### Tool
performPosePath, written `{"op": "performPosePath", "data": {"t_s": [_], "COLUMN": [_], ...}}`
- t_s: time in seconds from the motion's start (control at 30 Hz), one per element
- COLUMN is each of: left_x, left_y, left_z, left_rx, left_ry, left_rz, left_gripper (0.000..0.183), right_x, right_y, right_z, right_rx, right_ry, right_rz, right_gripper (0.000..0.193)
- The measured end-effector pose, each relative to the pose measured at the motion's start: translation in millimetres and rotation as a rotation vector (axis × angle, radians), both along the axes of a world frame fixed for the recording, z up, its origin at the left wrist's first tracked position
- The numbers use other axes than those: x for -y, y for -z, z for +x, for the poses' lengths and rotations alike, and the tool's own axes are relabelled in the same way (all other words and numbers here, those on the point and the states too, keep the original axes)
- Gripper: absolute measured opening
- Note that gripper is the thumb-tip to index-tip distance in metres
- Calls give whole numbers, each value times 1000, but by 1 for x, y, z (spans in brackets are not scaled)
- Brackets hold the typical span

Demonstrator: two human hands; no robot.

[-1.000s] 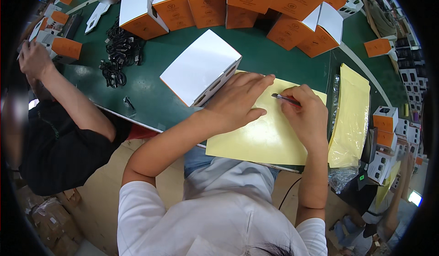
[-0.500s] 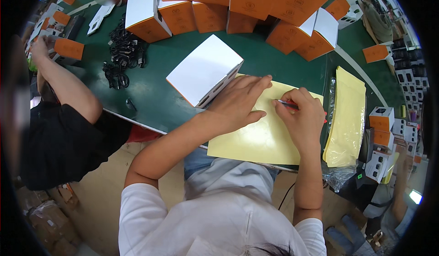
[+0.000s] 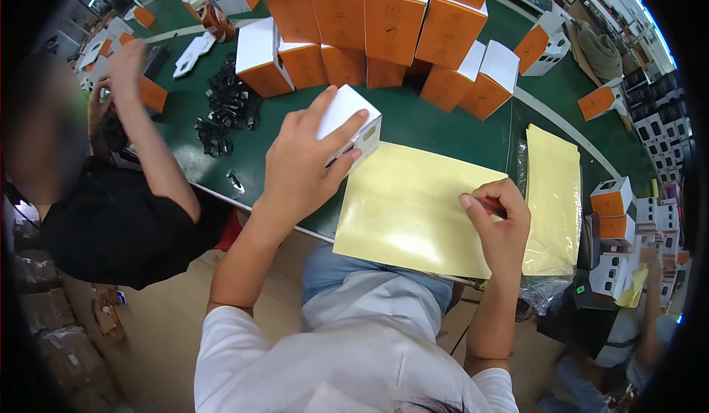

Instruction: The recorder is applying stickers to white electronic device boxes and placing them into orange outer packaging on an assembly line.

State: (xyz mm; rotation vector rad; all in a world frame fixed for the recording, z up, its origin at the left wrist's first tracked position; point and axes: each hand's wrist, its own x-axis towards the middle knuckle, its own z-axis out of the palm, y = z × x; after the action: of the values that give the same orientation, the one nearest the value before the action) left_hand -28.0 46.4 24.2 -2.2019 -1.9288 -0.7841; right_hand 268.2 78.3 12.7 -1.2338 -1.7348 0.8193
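Note:
My left hand [image 3: 299, 163] has its fingers and thumb wrapped round a white box [image 3: 347, 109] with dark printed shapes on one side. The box is tilted at the upper left corner of a glossy yellow sheet [image 3: 413, 210]. Over the sheet's right part, my right hand [image 3: 506, 225] is closed on a slim red-and-black tool [image 3: 492, 206]. Most of that tool is hidden by the fingers, so its exact kind does not show.
Orange-and-white boxes [image 3: 395, 25] are stacked along the back of the green table. Bundled black cables [image 3: 230, 99] lie at the left, near a co-worker's arm [image 3: 151, 136]. More yellow sheets [image 3: 552, 199] in clear plastic lie to the right.
My left hand has gone from resting beside the box to gripping it, and the box is turned and tilted. My right hand has moved slightly down and right, still holding the tool.

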Motion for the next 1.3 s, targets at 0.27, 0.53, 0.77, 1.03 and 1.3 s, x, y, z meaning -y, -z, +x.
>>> {"op": "performPosePath", "data": {"t_s": [0.27,0.53,0.77,1.03,1.3], "left_x": [22,35,37,39,44], "left_y": [38,56,57,59,42], "left_z": [5,37,44,50,30], "left_rx": [2016,2230,2206,2246,1774], "left_ry": [281,251,322,282,199], "left_rz": [-20,-142,-175,-200,10], "left_gripper": [63,56,57,57,68], "right_x": [22,24,26,33,9], "right_y": [-25,-25,-21,-36,-12], "right_z": [-14,-32,-36,-32,-5], "right_rx": [-211,-242,-64,342,447], "right_ry": [-107,-173,-97,-33,112], "right_rz": [-29,-18,30,194,73], "right_gripper": [18,19,23,43,51]}}
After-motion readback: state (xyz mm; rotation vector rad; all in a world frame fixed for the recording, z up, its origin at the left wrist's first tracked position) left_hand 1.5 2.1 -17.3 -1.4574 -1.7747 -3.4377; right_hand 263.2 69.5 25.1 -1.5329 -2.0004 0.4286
